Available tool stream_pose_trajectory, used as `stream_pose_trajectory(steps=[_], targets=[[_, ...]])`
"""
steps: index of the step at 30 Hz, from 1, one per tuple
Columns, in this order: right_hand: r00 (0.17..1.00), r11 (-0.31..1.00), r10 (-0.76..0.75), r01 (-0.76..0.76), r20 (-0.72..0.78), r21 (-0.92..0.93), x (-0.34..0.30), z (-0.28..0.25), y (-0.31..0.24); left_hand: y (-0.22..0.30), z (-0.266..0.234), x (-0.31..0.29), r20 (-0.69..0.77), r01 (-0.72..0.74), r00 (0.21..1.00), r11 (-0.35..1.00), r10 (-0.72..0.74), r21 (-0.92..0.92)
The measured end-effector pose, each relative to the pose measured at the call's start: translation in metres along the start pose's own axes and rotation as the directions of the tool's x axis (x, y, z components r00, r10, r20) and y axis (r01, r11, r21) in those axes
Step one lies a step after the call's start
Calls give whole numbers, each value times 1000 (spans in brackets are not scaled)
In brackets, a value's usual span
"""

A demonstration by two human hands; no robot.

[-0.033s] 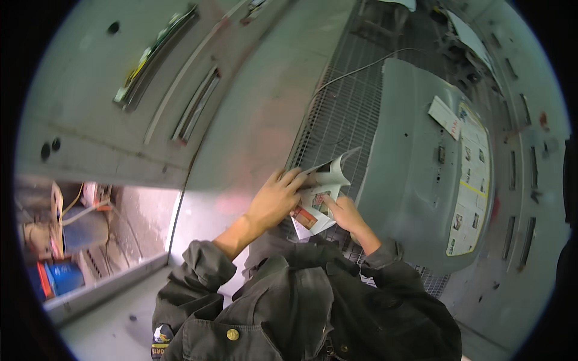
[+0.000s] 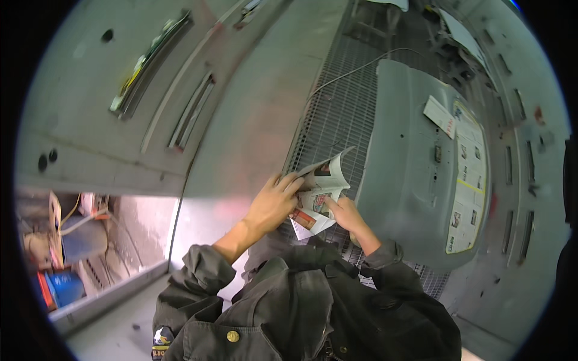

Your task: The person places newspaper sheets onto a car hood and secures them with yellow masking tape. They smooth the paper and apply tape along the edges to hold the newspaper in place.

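Observation:
A folded, printed newspaper is held in front of my body, its upper sheets curling apart. My left hand grips its left edge, fingers bent over the pages. On the right side, my right hand is closed on the paper, the thumb and a finger pressed near a printed picture. Just right of my hands stands a large grey vehicle panel. Newspaper masking with yellow tape edges covers its right part, and a separate folded piece of paper lies on its upper area.
Metal grating runs along the floor, with a thin hose across it. A grey wall with slotted fittings rises at left. A lower-left opening shows a blue container. Other parts stand far right.
The view has shifted slightly, so the panel and wall appear a little further left. Both hands keep hold of the newspaper, whose upper sheets have moved slightly.

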State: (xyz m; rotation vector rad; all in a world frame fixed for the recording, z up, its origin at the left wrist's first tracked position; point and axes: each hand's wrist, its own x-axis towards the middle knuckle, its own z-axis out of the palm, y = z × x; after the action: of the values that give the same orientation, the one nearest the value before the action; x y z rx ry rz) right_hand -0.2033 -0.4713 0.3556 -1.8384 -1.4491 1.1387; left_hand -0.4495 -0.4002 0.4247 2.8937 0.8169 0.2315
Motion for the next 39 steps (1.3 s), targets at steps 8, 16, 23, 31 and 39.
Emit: stream_pose_trajectory(steps=[8,16,23,31,39], targets=[[884,935,159,-278,-441,-219,64,-12,-2,-27,26,-3,-5,-110,994,990,111,89],[713,996,9,-69,-701,-57,93,-73,-85,-14,26,56,336,182,939,711,81,-680],[441,903,-84,414,-894,119,78,-181,-99,-68,68,137,406,332,890,315,209,-889],[165,729,143,650,-976,217,37,-274,-19,-270,43,348,-277,-25,829,463,-485,-886],[-149,564,671,737,-726,371,41,-258,115,-202,-67,465,-356,-519,835,386,419,-763]])
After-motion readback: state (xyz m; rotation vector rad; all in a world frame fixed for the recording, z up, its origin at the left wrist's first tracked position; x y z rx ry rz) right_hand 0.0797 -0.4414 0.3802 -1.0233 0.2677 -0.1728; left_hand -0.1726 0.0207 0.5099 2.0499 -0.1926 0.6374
